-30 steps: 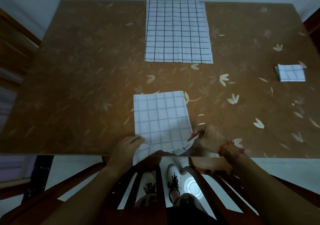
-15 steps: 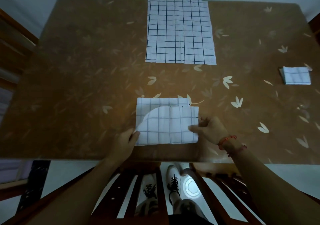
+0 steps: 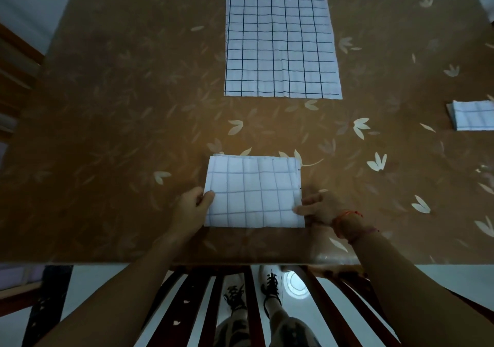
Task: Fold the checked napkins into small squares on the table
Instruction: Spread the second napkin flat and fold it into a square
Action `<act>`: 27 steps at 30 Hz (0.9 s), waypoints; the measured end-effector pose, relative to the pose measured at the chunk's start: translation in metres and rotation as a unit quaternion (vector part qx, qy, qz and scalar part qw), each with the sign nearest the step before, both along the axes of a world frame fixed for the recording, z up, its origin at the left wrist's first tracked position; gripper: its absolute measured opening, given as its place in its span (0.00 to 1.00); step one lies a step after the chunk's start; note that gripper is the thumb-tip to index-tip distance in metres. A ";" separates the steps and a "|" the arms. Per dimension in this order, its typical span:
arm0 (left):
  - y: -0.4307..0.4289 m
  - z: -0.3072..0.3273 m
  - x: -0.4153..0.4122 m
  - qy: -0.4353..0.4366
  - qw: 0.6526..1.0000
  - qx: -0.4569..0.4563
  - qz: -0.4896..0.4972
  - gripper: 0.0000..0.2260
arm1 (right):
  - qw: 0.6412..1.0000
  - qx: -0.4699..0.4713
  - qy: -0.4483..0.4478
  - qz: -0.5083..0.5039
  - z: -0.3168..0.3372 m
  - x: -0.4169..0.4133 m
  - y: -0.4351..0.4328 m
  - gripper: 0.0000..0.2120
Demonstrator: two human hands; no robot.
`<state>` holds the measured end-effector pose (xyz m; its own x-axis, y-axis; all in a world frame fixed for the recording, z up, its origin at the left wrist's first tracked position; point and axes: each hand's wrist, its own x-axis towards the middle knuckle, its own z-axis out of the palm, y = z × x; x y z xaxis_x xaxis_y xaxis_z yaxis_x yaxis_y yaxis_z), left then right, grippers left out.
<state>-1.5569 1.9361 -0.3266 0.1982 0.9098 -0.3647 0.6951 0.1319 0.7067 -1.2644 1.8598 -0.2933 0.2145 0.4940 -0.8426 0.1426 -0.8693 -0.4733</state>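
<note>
Checked cloth, folded once, lies flat near the table's front edge with your hands at its two sides. Your left hand (image 3: 193, 207) rests at the left edge of the half-folded napkin (image 3: 255, 193), thumb laid over the cloth and the other fingers beside or beneath it; whether it actually pinches the layers cannot be told. Your right hand (image 3: 322, 207) meets the right edge the same way, thumb tip pressed on the top layer near the lower right corner. This pairing appears to pin both ends so the doubled layers stay aligned while the crease along the near edge settles. At the far edge a thin strip of the lower layer shows past the upper one, so the match is slightly off. Beyond it, an unfolded napkin (image 3: 280, 42) lies spread flat at the far side of the brown leaf-patterned table (image 3: 107, 106), well apart and probably waiting its turn. A finished small square (image 3: 473, 115) sits near the right edge, set clear of the working area. Judged from this layout, one napkin is done, one is mid-fold, one untouched.
</note>
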 end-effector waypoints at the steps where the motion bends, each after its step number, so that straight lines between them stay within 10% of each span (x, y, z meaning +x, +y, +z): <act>1: 0.001 0.000 -0.001 -0.007 1.000 -0.006 0.003 0.09 | 1.000 0.008 -0.013 -0.012 -0.006 0.001 0.000 0.12; 19: -0.003 0.002 -0.007 -0.012 0.999 0.042 0.027 0.11 | 0.990 0.017 -0.140 -0.005 -0.019 -0.012 -0.001 0.09; 27: -0.048 0.001 0.014 0.083 0.881 0.290 -0.365 0.11 | 0.980 0.040 -0.194 -0.010 -0.011 -0.017 -0.004 0.11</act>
